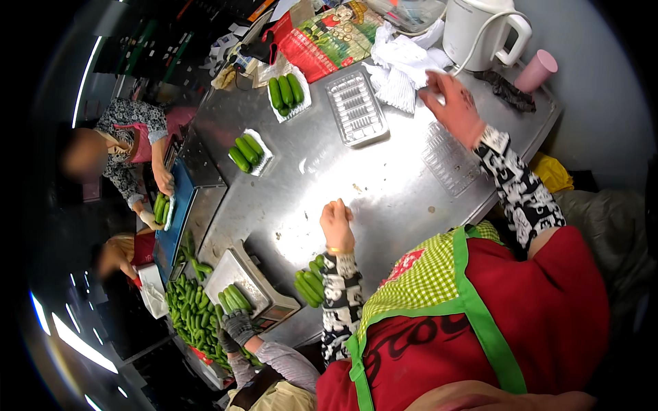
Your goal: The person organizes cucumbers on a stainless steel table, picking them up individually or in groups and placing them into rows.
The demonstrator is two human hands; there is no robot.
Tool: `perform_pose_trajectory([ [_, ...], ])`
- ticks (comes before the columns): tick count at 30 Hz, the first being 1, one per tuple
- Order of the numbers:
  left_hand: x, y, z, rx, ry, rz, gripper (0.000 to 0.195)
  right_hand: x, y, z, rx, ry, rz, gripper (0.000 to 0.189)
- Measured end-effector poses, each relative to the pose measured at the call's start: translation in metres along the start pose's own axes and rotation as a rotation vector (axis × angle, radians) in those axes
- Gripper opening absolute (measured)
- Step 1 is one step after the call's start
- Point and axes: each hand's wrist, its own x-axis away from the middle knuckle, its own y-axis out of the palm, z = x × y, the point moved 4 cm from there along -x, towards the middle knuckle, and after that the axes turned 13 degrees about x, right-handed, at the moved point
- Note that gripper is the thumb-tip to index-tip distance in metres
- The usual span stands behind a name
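My left hand (337, 226) is held above the bare metal of the steel table (267, 216), fingers curled together, with nothing visible in it. Several small cucumbers (308, 285) lie beside my left forearm, partly hidden by the sleeve. My right hand (455, 108) has its thumb and fingers apart, close to a crumpled white ribbed cloth (403, 67). Below the right wrist is a clear plastic tray (448, 159). Left of the cloth stands a stack of clear trays (357, 109). Further left, cucumbers (286, 93) and more cucumbers (247, 152) sit in white wrapping.
A co-worker's gloved hands (236, 329) touch cucumbers on a weighing scale (241, 280), beside a cucumber heap (193, 308). Another person (136, 120) holds a cucumber pack at a blue-topped machine (175, 216). A white kettle (475, 33) and pink cup (536, 72) stand top right.
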Motion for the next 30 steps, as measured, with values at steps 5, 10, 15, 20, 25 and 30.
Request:
perform_pose_trajectory([
  [5, 0.063, -0.032, -0.053, -0.003, -0.115, 0.157, 0.018, -0.046, 0.020, -0.001, 0.900, -0.171, -0.103, 0.052],
  [10, 0.085, -0.053, -0.059, 0.004, -0.101, 0.207, 0.016, -0.073, 0.059, 0.034, 0.919, -0.137, -0.330, 0.032],
  [15, 0.090, -0.046, -0.044, -0.073, 0.158, 0.388, 0.018, -0.100, 0.030, 0.036, 0.807, -0.025, -0.178, 0.029],
  [20, 0.088, -0.019, -0.001, -0.034, 0.174, 0.351, 0.029, -0.055, -0.025, -0.052, -0.208, -0.098, 0.063, 0.043],
  [25, 0.054, 0.042, 0.025, 0.343, 0.171, 0.008, 0.057, 0.073, 0.022, -0.123, -0.802, 0.189, -0.768, 0.035],
  [30, 0.049, 0.051, 0.020, 0.327, 0.239, 0.126, 0.022, 0.136, 0.049, -0.121, -0.666, 0.139, -1.035, 0.033],
])
